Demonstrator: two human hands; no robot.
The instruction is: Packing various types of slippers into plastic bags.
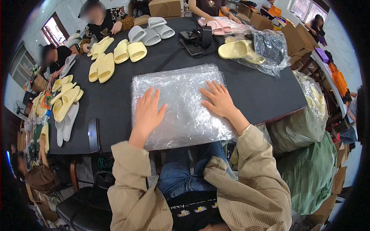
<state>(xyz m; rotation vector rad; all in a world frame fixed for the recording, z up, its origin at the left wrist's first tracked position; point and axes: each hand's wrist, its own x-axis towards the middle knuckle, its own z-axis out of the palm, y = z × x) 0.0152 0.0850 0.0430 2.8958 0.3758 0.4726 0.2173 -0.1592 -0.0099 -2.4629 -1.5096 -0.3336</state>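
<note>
A stack of clear plastic bags (177,123) lies flat on the black table in front of me, its near edge at the table's front. My left hand (147,111) rests palm down on the left part of the stack, fingers spread. On its right part lies my right hand (218,100), also flat with the fingers apart. Neither hand holds anything. Beyond the stack, pairs of yellow slippers (102,67) and grey slippers (152,36) stand on the table. A phone (93,134) lies left of my left hand, by the front edge.
More slippers (66,101) lie along the table's left side. At the back right are bagged yellow slippers (235,49), a black strapped object (196,40) and pink slippers (217,26) near another person's hands. Large sacks (308,169) stand right of the table. Several people sit or stand around.
</note>
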